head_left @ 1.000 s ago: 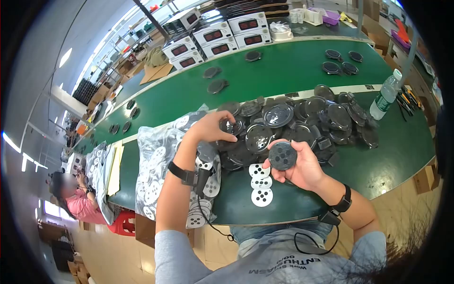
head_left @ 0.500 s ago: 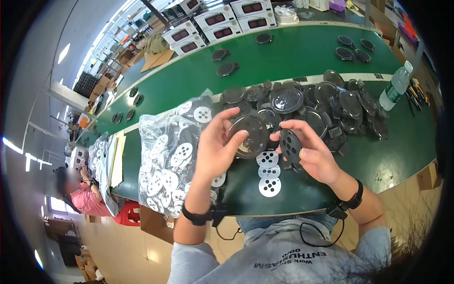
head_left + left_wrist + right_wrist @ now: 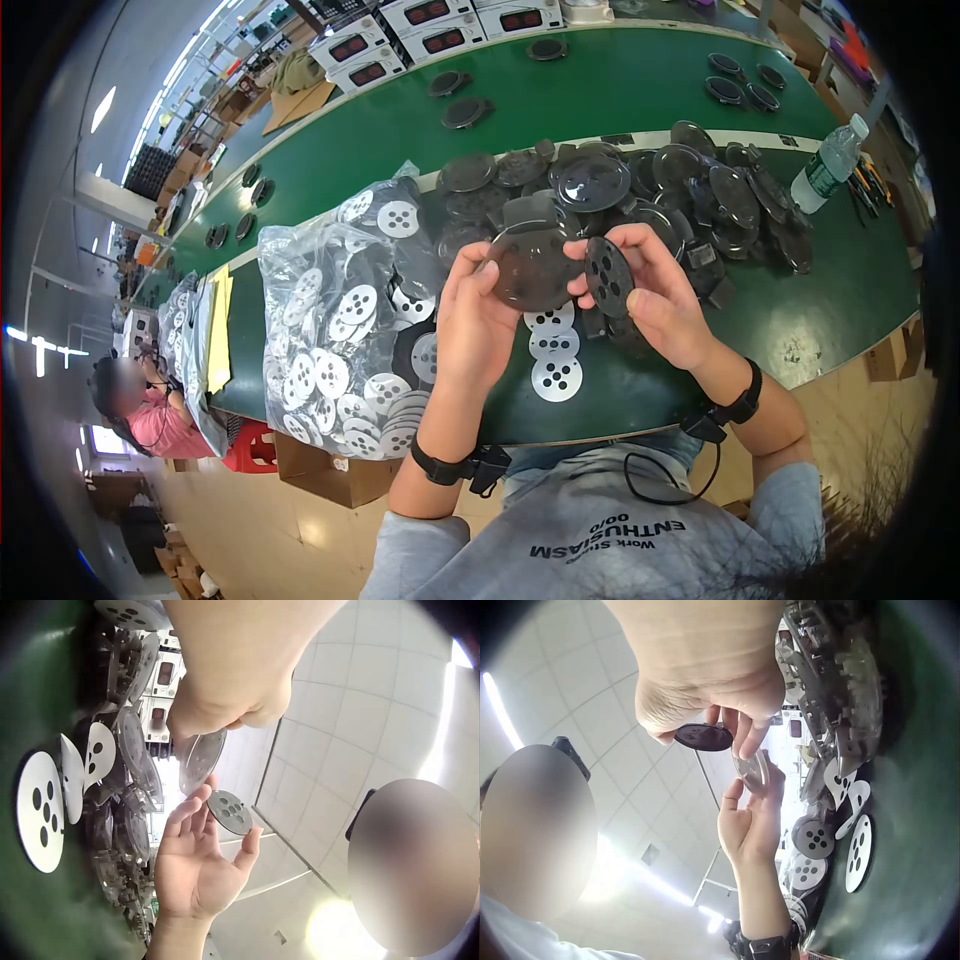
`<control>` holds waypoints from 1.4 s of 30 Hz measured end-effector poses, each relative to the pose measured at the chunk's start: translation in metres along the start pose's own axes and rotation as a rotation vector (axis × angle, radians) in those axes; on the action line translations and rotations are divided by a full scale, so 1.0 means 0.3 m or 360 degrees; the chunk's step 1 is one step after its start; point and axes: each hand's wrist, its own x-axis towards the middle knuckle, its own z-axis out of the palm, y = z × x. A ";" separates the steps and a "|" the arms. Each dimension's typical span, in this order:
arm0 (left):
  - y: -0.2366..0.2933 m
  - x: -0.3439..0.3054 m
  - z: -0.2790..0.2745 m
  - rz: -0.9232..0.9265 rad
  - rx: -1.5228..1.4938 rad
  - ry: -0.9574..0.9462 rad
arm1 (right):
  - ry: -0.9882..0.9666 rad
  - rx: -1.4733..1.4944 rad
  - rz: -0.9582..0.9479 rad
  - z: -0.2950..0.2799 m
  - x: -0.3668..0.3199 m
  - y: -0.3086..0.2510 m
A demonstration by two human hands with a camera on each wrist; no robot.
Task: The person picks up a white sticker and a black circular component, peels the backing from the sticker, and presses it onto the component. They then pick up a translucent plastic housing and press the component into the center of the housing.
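Note:
In the head view my left hand (image 3: 474, 322) grips a dark, clear-faced round part (image 3: 532, 268) by its left edge. A dark disc with several holes (image 3: 609, 278) is pinched in my right hand (image 3: 668, 305), tilted close beside that part. Fingertips of the right hand reach the round part's right edge. The left wrist view shows the holed disc (image 3: 229, 812) between the right hand's thumb and fingers, below the clear part (image 3: 201, 760). In the right wrist view the left hand (image 3: 754, 829) holds the clear part (image 3: 751, 772) from below.
Beyond the hands lies a heap of dark round parts (image 3: 594, 184). A clear bag of white holed discs (image 3: 334, 330) is at the left. Overlapping white discs (image 3: 556, 379) lie near the front edge. A bottle (image 3: 831, 165) stands at the right; a person in pink (image 3: 168, 424) sits far left.
My left hand has taken a round part from the heap and brought it beside the right hand, turning it. The holed disc has tilted from facing up to nearly on edge.

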 end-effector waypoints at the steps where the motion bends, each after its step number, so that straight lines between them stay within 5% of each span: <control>1: -0.006 0.005 -0.015 0.0000 0.0003 -0.0040 | 0.0039 0.0006 -0.0020 0.000 0.004 0.003; 15: -0.061 0.083 0.107 0.0341 0.0233 -0.0066 | 0.0022 -0.0057 -0.0090 -0.033 0.015 -0.003; 20: -0.044 0.080 0.036 0.0150 0.0171 -0.0259 | 0.0022 -0.0162 -0.0087 -0.073 0.031 -0.032; 21: -0.017 0.069 0.065 -0.0057 -0.0039 -0.0018 | 0.0012 -0.0176 -0.0059 -0.075 0.034 -0.039; 23: -0.010 0.089 0.006 -0.0135 -0.0097 -0.0259 | -0.0014 -0.0219 -0.0078 -0.088 0.038 -0.032; 30: -0.051 0.081 -0.008 0.0079 0.0513 -0.0271 | 0.0100 -0.0225 -0.0010 -0.115 0.050 -0.031; 33: -0.077 0.067 -0.007 0.0058 0.0514 -0.0145 | 0.0329 -0.0543 -0.0284 -0.127 0.051 -0.039; 37: -0.095 0.057 0.037 0.0149 0.0400 -0.0216 | 0.0084 -0.1714 -0.0641 -0.103 0.061 -0.086; 42: -0.116 0.051 0.021 0.0172 0.0365 -0.0230 | 0.0151 -0.1766 -0.0611 -0.102 0.062 -0.052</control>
